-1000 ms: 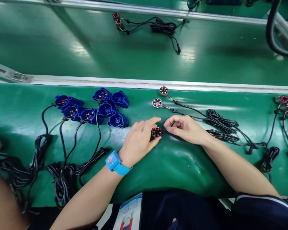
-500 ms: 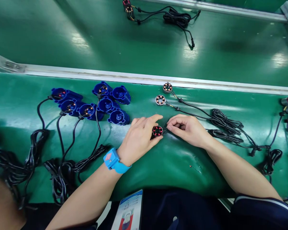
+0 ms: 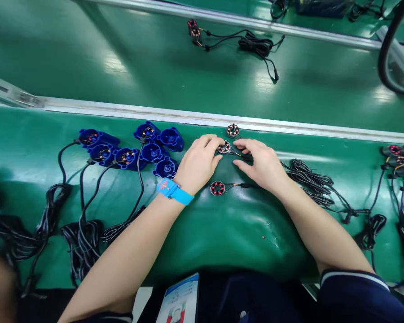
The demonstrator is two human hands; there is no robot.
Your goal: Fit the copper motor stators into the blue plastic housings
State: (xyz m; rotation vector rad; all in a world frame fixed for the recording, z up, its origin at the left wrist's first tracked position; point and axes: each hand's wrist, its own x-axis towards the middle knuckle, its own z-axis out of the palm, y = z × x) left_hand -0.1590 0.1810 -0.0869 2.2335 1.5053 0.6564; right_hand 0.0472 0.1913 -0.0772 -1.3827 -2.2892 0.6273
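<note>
My left hand (image 3: 199, 162) wears a blue wrist strap (image 3: 175, 191). Its fingertips touch or nearly touch the rim of a copper-wound motor stator (image 3: 224, 147), with the thumb apart below it. My right hand (image 3: 261, 160) is open beside this stator's wires, thumb and fingers spread; whether it touches the cable I cannot tell. Just beyond lies another copper-wound stator (image 3: 233, 130). Closer to me, a stator with red windings (image 3: 217, 188) rests flat on the green bench, its black cable (image 3: 247, 185) running beneath my right hand.
Several blue housings (image 3: 164, 168) stand at left, some holding stators, with bundled black cables (image 3: 82, 242). Coiled cables (image 3: 309, 179) lie right of my hands. More stators (image 3: 402, 159) cluster at far right. Beyond a white rail (image 3: 138, 110), two stators (image 3: 194, 32) lie with a coiled cable.
Both hands have moved away from the red-wound stator, up to the nearer copper-wound one. The red stator now lies free on the bench. My right fingers have spread from a pinch. The view has shifted slightly.
</note>
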